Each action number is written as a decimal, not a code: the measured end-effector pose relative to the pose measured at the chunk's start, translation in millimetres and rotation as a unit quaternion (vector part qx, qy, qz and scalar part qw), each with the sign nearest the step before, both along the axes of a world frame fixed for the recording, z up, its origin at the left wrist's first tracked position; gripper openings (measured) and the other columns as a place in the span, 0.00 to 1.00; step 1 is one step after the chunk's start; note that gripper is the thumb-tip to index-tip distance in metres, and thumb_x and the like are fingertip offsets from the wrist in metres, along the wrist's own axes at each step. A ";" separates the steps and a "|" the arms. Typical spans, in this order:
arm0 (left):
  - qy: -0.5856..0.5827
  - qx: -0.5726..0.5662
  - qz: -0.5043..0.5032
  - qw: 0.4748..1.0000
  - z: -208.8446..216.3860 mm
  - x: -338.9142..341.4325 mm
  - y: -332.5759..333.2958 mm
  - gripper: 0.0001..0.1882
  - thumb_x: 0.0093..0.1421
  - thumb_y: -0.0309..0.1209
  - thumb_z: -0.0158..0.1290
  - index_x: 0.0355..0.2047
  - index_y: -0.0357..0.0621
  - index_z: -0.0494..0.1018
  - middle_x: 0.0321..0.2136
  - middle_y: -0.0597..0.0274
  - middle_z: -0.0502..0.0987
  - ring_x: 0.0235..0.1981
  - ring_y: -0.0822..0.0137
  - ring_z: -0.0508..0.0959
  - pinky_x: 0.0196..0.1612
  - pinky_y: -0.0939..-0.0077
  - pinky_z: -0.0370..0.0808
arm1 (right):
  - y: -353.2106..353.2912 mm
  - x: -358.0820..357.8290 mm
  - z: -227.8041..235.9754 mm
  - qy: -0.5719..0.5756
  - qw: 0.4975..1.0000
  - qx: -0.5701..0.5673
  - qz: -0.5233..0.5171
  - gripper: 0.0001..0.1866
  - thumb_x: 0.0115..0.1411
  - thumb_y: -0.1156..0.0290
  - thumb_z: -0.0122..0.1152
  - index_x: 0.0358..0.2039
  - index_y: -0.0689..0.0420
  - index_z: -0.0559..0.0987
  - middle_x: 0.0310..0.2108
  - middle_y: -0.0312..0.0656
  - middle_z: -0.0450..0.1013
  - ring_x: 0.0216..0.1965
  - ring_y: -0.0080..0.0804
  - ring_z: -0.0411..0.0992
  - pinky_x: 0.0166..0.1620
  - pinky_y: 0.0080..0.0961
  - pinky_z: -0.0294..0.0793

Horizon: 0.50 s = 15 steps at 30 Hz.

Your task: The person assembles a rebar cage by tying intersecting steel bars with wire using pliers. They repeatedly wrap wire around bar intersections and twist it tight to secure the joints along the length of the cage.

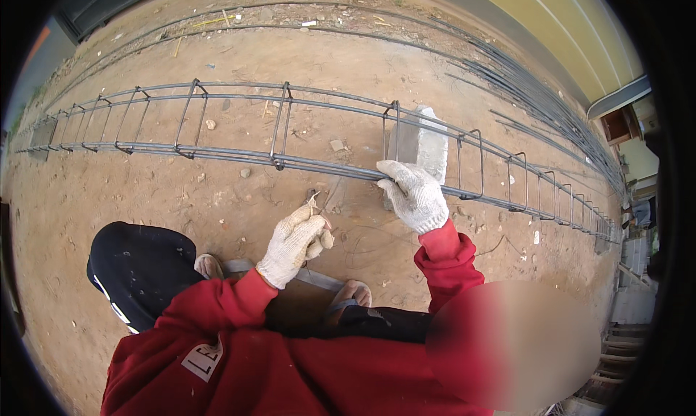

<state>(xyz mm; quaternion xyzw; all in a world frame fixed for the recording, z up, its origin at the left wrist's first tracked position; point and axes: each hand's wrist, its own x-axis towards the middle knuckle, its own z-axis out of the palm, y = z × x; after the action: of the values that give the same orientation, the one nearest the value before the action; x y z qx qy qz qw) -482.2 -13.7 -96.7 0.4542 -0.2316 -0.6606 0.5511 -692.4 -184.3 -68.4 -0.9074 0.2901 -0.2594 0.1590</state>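
Note:
A long rebar cage (239, 155) of straight bars and square stirrups runs across the view in front of me. My right hand (417, 198), in a white knitted glove, is closed on its near lower bars, beside a concrete block (433, 151) under the cage. My left hand (296, 243), gloved too, is held nearer my body, apart from the cage. Its fingers are curled together, and the glove looks frayed at a fingertip. What these fingers hold, if anything, is too small to make out.
More blocks prop the cage near its left end (43, 137) and right end. Loose rebar (536, 89) lies piled at the far right, with long bars (254, 28) stretching along the back. Thin wire (500, 243) and small stones litter the dirt ground. My sandalled feet (354, 294) are close below.

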 end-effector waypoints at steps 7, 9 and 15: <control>-0.039 -0.021 -0.031 0.999 -28.3 -20.3 1.4 0.09 0.71 0.34 0.46 0.41 0.44 0.74 0.28 0.66 0.76 0.23 0.79 0.71 0.25 0.86 0.66 | 24.3 -39.3 9.3 -0.217 0.952 0.117 -0.180 0.26 0.56 0.79 0.69 0.56 0.60 0.76 0.42 0.51 0.79 0.42 0.38 0.80 0.48 0.29 0.77; -0.021 0.001 -0.032 0.999 -36.7 -27.2 -3.6 0.08 0.71 0.34 0.46 0.42 0.45 0.73 0.27 0.66 0.75 0.23 0.79 0.70 0.24 0.87 0.64 | 32.4 -47.1 7.3 -0.287 0.904 0.207 -0.240 0.15 0.58 0.81 0.65 0.47 0.61 0.81 0.39 0.49 0.80 0.38 0.38 0.80 0.45 0.27 0.77; 0.067 0.014 0.025 0.997 -54.0 -54.3 -18.6 0.07 0.71 0.35 0.47 0.45 0.46 0.68 0.28 0.65 0.75 0.20 0.78 0.67 0.22 0.85 0.60 | 32.9 -40.2 11.0 -0.126 0.971 -0.095 -0.177 0.13 0.55 0.76 0.69 0.42 0.57 0.82 0.36 0.46 0.79 0.39 0.48 0.77 0.47 0.37 0.74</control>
<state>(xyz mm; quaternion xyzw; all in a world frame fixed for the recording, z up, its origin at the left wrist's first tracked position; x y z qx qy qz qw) -536.5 -32.3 -150.8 0.4223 -0.1734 -0.6785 0.5755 -732.6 -151.4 -57.4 -0.8123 0.3980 -0.4224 0.0586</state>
